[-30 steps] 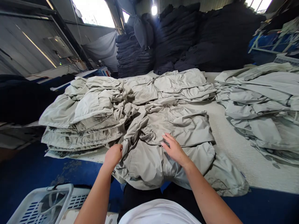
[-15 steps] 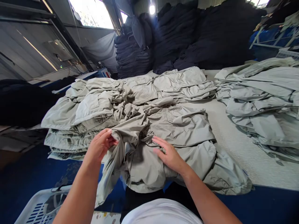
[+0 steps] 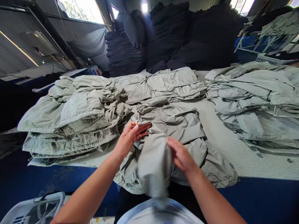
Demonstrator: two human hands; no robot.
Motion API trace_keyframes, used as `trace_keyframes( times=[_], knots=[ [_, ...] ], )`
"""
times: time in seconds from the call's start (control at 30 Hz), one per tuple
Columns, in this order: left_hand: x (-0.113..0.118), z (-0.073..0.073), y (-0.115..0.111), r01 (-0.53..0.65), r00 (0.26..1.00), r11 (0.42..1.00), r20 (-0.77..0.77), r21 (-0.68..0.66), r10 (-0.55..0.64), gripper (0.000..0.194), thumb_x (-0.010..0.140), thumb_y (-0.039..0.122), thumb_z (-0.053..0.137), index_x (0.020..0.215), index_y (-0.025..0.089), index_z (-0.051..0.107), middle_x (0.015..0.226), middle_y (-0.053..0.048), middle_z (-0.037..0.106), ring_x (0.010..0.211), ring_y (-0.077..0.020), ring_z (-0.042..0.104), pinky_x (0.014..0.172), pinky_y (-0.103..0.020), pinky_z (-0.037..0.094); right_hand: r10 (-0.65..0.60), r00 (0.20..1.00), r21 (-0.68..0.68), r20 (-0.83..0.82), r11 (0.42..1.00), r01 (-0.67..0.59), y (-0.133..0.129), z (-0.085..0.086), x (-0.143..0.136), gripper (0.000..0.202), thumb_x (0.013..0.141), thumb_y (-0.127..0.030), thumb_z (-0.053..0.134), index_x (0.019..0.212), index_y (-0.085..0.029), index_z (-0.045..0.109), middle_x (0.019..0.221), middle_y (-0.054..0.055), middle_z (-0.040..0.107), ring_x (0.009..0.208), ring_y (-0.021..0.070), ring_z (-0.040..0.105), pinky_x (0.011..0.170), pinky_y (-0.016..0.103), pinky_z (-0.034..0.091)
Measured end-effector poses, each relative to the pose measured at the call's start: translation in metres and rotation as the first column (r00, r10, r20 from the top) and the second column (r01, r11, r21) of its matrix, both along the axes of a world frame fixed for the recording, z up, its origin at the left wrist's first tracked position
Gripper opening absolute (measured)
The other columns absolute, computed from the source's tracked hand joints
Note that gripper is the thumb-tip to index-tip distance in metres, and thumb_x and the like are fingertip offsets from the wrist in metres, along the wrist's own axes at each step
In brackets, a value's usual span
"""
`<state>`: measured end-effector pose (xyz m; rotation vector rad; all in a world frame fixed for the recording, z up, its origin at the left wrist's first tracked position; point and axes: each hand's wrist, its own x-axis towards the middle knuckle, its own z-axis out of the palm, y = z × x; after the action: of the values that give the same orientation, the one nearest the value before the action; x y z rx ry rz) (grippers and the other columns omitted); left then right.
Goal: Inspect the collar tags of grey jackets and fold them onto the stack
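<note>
A light grey garment [image 3: 179, 119] lies spread on the table in front of me, creased, its near edge hanging over the table's front. My left hand [image 3: 130, 135] is closed on a gathered bit of this garment near its left side, thumb above and fingers underneath. On the other side, my right hand [image 3: 182, 154] grips the edge of a long loose part, perhaps a sleeve, which hangs down blurred towards my lap. The right fingertips are partly hidden behind the cloth.
A pile of similar garments [image 3: 70, 115] stands on the left, and another pile [image 3: 254, 102] on the right. Folded ones [image 3: 173, 82] lie behind. Tall dark fabric stacks [image 3: 168, 37] rise at the back. A white plastic basket [image 3: 35, 205] sits low at left.
My left hand has moved right with the cloth, towards the garment's middle. My right hand, lying open on the garment before, now grips the loose part. The view has turned slightly right.
</note>
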<state>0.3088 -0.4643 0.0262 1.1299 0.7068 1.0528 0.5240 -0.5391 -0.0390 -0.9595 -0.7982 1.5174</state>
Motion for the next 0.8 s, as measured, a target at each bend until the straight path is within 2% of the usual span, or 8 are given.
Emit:
trace_keyframes(
  times=[0.1, 0.2, 0.33, 0.43, 0.5, 0.6, 0.7, 0.8],
  knots=[
    [-0.018, -0.023, 0.010, -0.076, 0.980, 0.978, -0.166, 0.196, 0.109, 0.033, 0.096, 0.052, 0.067, 0.107, 0.023, 0.058, 0.128, -0.011, 0.074, 0.124, -0.0278, 0.070, 0.104, -0.048, 0.057, -0.300, 0.948, -0.038, 0.109, 0.952, 0.305, 0.010, 0.010, 0.062, 0.048, 0.084, -0.060, 0.079, 0.119, -0.028, 0.074, 0.121, 0.007, 0.078, 0.111, 0.0258, 0.074, 0.098, 0.037, 0.061],
    [-0.035, -0.053, 0.012, -0.022, 0.858, 0.876, -0.440, 0.482, 0.264, 0.029, 0.100, 0.050, 0.061, 0.097, 0.021, 0.065, 0.118, -0.011, 0.075, 0.114, -0.0254, 0.070, 0.099, -0.043, 0.058, -0.363, 0.883, 0.013, 0.296, 0.926, 0.376, 0.005, 0.007, 0.109, 0.052, 0.092, -0.070, 0.064, 0.128, -0.033, 0.069, 0.146, 0.007, 0.067, 0.130, 0.0264, 0.066, 0.109, 0.043, 0.055],
    [-0.048, -0.086, 0.006, 0.282, 0.574, 0.623, -0.649, 0.730, 0.500, 0.023, 0.100, 0.045, 0.064, 0.104, 0.023, 0.073, 0.122, -0.011, 0.072, 0.121, -0.0286, 0.063, 0.109, -0.049, 0.050, -0.144, 0.737, 0.084, 0.661, 0.989, 0.118, -0.025, -0.007, 0.128, 0.067, 0.088, -0.075, 0.066, 0.136, -0.029, 0.069, 0.152, 0.011, 0.062, 0.143, 0.0321, 0.055, 0.121, 0.050, 0.043],
    [-0.051, -0.103, 0.008, 0.464, 0.369, 0.526, -0.695, 0.713, 0.617, 0.049, 0.090, 0.044, 0.077, 0.135, 0.026, 0.067, 0.150, -0.015, 0.058, 0.142, -0.0380, 0.048, 0.118, -0.057, 0.042, 0.105, 0.445, -0.001, 0.889, 0.974, -0.227, -0.046, -0.012, 0.115, 0.088, 0.071, -0.057, 0.089, 0.150, -0.029, 0.061, 0.165, 0.011, 0.047, 0.151, 0.0373, 0.044, 0.126, 0.053, 0.035],
    [-0.054, -0.111, 0.015, 0.527, 0.250, 0.523, -0.711, 0.670, 0.658, 0.068, 0.086, 0.033, 0.080, 0.150, 0.028, 0.058, 0.164, -0.016, 0.044, 0.150, -0.0419, 0.038, 0.120, -0.060, 0.038, 0.157, 0.249, -0.063, 0.956, 0.935, -0.349, -0.053, -0.009, 0.104, 0.092, 0.071, -0.036, 0.088, 0.156, -0.029, 0.054, 0.167, 0.010, 0.043, 0.152, 0.0358, 0.044, 0.126, 0.050, 0.036],
    [-0.060, -0.118, 0.031, 0.526, 0.105, 0.596, -0.741, 0.607, 0.663, 0.074, 0.087, 0.010, 0.066, 0.157, 0.031, 0.052, 0.161, -0.015, 0.048, 0.140, -0.0381, 0.050, 0.112, -0.054, 0.046, 0.084, 0.125, -0.027, 0.989, 0.913, -0.407, -0.048, 0.007, 0.100, 0.067, 0.079, -0.009, 0.062, 0.144, -0.027, 0.068, 0.138, 0.008, 0.072, 0.125, 0.0274, 0.069, 0.109, 0.040, 0.053],
    [-0.068, -0.117, 0.041, 0.453, 0.054, 0.635, -0.730, 0.626, 0.681, 0.072, 0.088, 0.004, 0.053, 0.155, 0.032, 0.055, 0.138, -0.013, 0.063, 0.119, -0.0318, 0.061, 0.101, -0.047, 0.052, -0.241, 0.119, 0.269, 0.963, 0.890, -0.368, -0.025, 0.030, 0.123, 0.060, 0.080, -0.003, 0.049, 0.123, -0.030, 0.080, 0.118, 0.002, 0.080, 0.111, 0.0227, 0.073, 0.101, 0.036, 0.056],
    [-0.071, -0.111, 0.040, 0.433, 0.057, 0.614, -0.700, 0.660, 0.712, 0.066, 0.091, 0.009, 0.055, 0.154, 0.033, 0.056, 0.133, -0.012, 0.064, 0.118, -0.0311, 0.060, 0.102, -0.047, 0.051, -0.560, -0.110, 0.536, 0.821, 0.823, -0.188, 0.007, 0.042, 0.158, 0.058, 0.085, -0.005, 0.047, 0.125, -0.032, 0.080, 0.133, 0.002, 0.075, 0.129, 0.0269, 0.062, 0.115, 0.049, 0.045]
  ],
)
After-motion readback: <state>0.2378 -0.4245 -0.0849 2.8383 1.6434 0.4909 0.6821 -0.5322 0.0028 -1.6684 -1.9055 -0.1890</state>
